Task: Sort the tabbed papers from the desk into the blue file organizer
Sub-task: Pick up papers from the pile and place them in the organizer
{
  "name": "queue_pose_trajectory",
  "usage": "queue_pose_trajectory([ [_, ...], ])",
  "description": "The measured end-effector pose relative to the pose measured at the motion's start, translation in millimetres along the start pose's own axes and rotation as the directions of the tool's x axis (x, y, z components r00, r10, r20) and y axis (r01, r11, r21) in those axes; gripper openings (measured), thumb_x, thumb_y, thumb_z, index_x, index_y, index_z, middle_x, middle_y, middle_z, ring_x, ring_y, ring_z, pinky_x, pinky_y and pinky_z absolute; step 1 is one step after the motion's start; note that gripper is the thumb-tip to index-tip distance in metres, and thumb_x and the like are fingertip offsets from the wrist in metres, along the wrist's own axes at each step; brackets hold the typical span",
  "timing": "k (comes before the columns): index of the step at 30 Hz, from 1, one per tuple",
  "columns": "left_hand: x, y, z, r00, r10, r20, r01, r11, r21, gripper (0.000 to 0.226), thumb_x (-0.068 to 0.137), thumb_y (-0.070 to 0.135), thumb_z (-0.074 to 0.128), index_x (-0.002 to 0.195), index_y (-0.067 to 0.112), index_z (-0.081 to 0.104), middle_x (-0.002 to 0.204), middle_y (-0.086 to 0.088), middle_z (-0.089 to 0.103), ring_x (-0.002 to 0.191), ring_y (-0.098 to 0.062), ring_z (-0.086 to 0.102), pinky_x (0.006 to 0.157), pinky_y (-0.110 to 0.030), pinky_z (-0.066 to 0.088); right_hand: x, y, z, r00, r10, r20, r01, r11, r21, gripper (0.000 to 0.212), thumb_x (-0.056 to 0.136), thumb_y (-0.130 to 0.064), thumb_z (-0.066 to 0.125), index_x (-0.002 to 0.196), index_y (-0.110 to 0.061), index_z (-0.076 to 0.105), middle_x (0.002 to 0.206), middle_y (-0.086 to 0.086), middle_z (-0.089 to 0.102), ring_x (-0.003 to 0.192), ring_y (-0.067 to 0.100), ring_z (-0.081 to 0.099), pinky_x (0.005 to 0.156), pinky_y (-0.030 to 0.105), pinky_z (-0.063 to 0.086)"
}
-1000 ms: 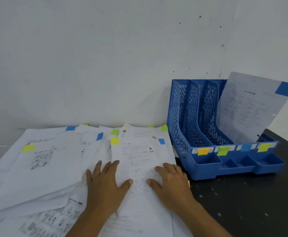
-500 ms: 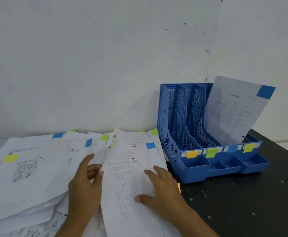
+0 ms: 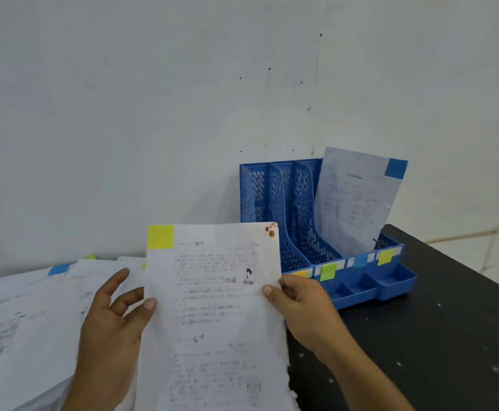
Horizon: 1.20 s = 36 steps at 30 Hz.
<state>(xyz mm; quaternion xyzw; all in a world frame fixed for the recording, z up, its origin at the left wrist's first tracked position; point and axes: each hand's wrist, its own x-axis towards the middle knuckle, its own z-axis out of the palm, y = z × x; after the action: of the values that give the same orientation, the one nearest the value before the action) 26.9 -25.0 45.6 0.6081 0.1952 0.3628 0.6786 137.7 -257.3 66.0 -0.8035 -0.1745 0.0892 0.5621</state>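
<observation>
A printed sheet with a yellow tab (image 3: 212,310) at its top left corner is raised upright in front of me. My left hand (image 3: 114,324) pinches its left edge with the thumb on the front. My right hand (image 3: 301,304) grips its right edge. Behind it stands the blue file organizer (image 3: 275,203) against the wall, its front rail carrying orange, green, blue and yellow labels. One sheet with a blue tab (image 3: 355,203) leans in a right-hand slot. The sheet hides the organizer's front left corner.
A spread of loose tabbed papers (image 3: 28,315) covers the desk to the left, reaching the wall. The black desk top (image 3: 438,336) lies bare to the right of the organizer, and its right edge runs diagonally at far right. The white wall (image 3: 153,114) is close behind.
Both hands went from lying flat on the pile to lifting one yellow-tabbed sheet off it and holding it upright. The view has shifted, so the organizer sits further right and higher.
</observation>
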Motion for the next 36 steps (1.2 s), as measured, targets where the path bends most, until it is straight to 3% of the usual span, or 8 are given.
queue_pose_trajectory([
  [3, 1.8, 2.8, 21.6, 0.997, 0.042, 0.072, -0.042, 0.999, 0.007, 0.053, 0.085, -0.001, 0.066, 0.119, 0.039, 0.056, 0.099, -0.002, 0.072, 0.089, -0.020, 0.066, 0.078, -0.036, 0.052, -13.8, -1.0, -33.6, 0.997, 0.034, -0.073, -0.033, 0.999, 0.015, 0.024, 0.096, -0.036, 0.061, 0.087, -0.017, 0.074, 0.084, -0.006, 0.076, 0.081, 0.016, 0.072, 0.076, 0.038, 0.060],
  [7, -1.8, 0.2, 60.4, 0.976, 0.069, 0.207, -0.087, 0.993, 0.079, 0.042, 0.084, 0.004, 0.071, 0.111, 0.035, 0.061, 0.099, 0.001, 0.072, 0.088, -0.021, 0.071, 0.081, -0.034, 0.052, -27.0, 14.4, -88.3, 0.939, 0.062, -0.339, -0.060, 0.998, 0.017, 0.024, 0.095, -0.031, 0.064, 0.080, -0.017, 0.075, 0.075, -0.009, 0.075, 0.074, 0.016, 0.072, 0.065, 0.035, 0.058],
  [9, -6.2, -4.7, 80.3, 0.962, 0.085, 0.259, -0.130, 0.978, 0.163, 0.035, 0.084, 0.008, 0.072, 0.106, 0.033, 0.064, 0.099, 0.004, 0.070, 0.090, -0.015, 0.068, 0.078, -0.028, 0.051, -33.2, 24.7, -119.4, 0.865, 0.025, -0.500, -0.035, 0.999, -0.010, 0.026, 0.093, -0.027, 0.067, 0.073, -0.014, 0.076, 0.069, -0.004, 0.074, 0.068, 0.021, 0.071, 0.066, 0.042, 0.056],
  [12, -16.1, -12.4, 111.6, 0.934, 0.096, 0.345, -0.206, 0.931, 0.300, 0.029, 0.083, 0.015, 0.074, 0.099, 0.036, 0.063, 0.102, 0.012, 0.067, 0.095, -0.004, 0.062, 0.077, -0.019, 0.046, -47.9, 31.7, -164.7, 0.738, 0.017, -0.674, -0.052, 0.998, -0.031, 0.029, 0.092, -0.027, 0.069, 0.065, -0.016, 0.072, 0.061, -0.005, 0.071, 0.060, 0.019, 0.064, 0.063, 0.037, 0.051],
  [18, -23.2, -30.5, 150.2, 0.848, 0.188, 0.496, -0.439, 0.774, 0.457, 0.034, 0.082, 0.024, 0.076, 0.108, 0.037, 0.059, 0.107, 0.027, 0.053, 0.106, -0.002, 0.051, 0.089, -0.022, 0.039, -69.9, 35.7, -227.1, 0.536, -0.064, -0.842, -0.074, 0.990, -0.123, 0.028, 0.096, -0.036, 0.062, 0.085, -0.014, 0.074, 0.077, 0.002, 0.069, 0.076, 0.029, 0.063, 0.077, 0.047, 0.055],
  [23, -17.9, -42.0, 176.5, 0.822, 0.238, 0.518, -0.518, 0.688, 0.507, 0.032, 0.079, 0.030, 0.077, 0.105, 0.035, 0.060, 0.109, 0.017, 0.055, 0.108, -0.007, 0.050, 0.092, -0.027, 0.043, -66.8, 34.5, -264.6, 0.423, -0.128, -0.897, -0.109, 0.976, -0.191, 0.035, 0.097, -0.037, 0.058, 0.078, -0.010, 0.069, 0.072, 0.007, 0.068, 0.074, 0.035, 0.062, 0.076, 0.044, 0.053],
  [29, -6.1, -58.6, 193.0, 0.795, 0.287, 0.534, -0.597, 0.525, 0.607, 0.042, 0.077, 0.045, 0.074, 0.114, 0.029, 0.062, 0.114, 0.010, 0.051, 0.116, -0.014, 0.043, 0.096, -0.028, 0.037, -29.4, 3.9, -292.2, 0.377, -0.259, -0.889, -0.114, 0.940, -0.323, 0.039, 0.099, -0.030, 0.054, 0.075, -0.002, 0.067, 0.063, 0.009, 0.059, 0.063, 0.031, 0.051, 0.067, 0.032, 0.033],
  [36, -5.5, -72.4, 191.7, 0.815, 0.212, 0.539, -0.530, 0.649, 0.546, 0.042, 0.082, 0.046, 0.070, 0.120, 0.032, 0.058, 0.130, 0.010, 0.042, 0.124, -0.014, 0.042, 0.102, -0.032, 0.038, 43.7, -25.1, -298.9, 0.440, -0.343, -0.830, -0.081, 0.905, -0.417, 0.036, 0.099, -0.027, 0.053, 0.081, -0.002, 0.072, 0.074, 0.011, 0.065, 0.070, 0.031, 0.055, 0.068, 0.030, 0.039],
])
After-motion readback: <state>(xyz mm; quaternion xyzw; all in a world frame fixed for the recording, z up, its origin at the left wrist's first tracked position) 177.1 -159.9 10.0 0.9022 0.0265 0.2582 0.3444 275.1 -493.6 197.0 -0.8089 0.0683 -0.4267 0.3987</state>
